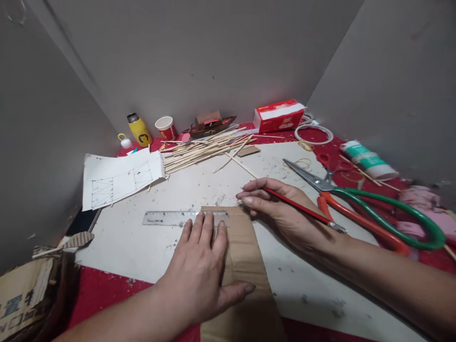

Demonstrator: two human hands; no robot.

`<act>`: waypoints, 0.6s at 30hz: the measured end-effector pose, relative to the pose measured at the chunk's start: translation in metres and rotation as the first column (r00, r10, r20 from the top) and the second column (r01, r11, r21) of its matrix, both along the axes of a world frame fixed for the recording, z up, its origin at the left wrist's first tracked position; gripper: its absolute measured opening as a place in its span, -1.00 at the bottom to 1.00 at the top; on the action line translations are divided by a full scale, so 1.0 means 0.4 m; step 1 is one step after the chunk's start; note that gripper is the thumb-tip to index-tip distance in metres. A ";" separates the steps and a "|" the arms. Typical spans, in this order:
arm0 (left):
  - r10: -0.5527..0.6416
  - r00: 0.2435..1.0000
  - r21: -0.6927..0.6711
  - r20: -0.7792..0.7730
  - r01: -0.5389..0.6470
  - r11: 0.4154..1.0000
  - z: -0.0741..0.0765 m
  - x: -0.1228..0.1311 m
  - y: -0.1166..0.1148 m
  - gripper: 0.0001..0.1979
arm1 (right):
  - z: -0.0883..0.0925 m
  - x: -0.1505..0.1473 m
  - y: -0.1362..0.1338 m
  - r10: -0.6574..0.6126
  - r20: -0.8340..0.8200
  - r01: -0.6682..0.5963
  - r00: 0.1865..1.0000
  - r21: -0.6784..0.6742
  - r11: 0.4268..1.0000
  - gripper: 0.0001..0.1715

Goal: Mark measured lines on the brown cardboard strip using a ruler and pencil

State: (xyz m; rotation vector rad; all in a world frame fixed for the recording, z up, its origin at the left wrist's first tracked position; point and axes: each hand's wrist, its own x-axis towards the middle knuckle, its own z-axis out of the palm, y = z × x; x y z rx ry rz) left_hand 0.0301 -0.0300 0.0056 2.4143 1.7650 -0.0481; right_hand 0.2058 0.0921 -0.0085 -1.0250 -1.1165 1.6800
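Observation:
My left hand [201, 266] lies flat with its fingers stretched out. Its fingertips press on a clear plastic ruler [162, 218], which lies across the top end of a strip of brown cardboard [245, 266]. The thumb reaches over the cardboard. Just to the right, my right hand [281, 204] is raised a little above the board, closed around a red pencil [297, 205]. The pencil's rear end, with a metal ferrule, points toward my right wrist. Its tip is hard to make out by the fingers.
Large scissors [359, 202] with green and orange handles lie right of my right hand. Thin wooden sticks [206, 149] are heaped behind, beside a paper with drawings [121, 183]. A yellow bottle [139, 130], paper cup [166, 128], model boat [210, 124] and red tissue pack [280, 116] line the wall.

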 end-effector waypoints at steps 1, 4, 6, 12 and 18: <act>-0.003 1.000 -0.003 0.003 0.003 1.000 -0.001 -0.001 0.001 -0.01 | -0.002 0.000 0.000 0.006 0.008 -0.007 1.000 0.006 1.000 -0.61; -0.008 1.000 -0.009 -0.005 0.007 1.000 -0.001 -0.003 0.005 -0.03 | -0.008 0.002 0.003 0.017 0.026 -0.018 1.000 0.035 0.999 -0.66; -0.009 1.000 -0.008 -0.025 0.009 1.000 0.002 -0.003 0.007 -0.02 | -0.010 0.003 0.004 0.009 0.027 -0.010 1.000 0.043 0.999 -0.67; -0.036 0.997 0.017 -0.066 0.037 0.999 0.006 -0.005 0.014 0.03 | -0.013 0.001 0.008 -0.027 0.008 0.026 1.000 0.062 0.998 -0.67; -0.044 0.995 0.054 -0.094 0.050 0.997 0.001 -0.009 0.015 0.02 | -0.033 0.008 0.009 0.009 0.036 -0.015 0.999 0.161 0.987 -0.71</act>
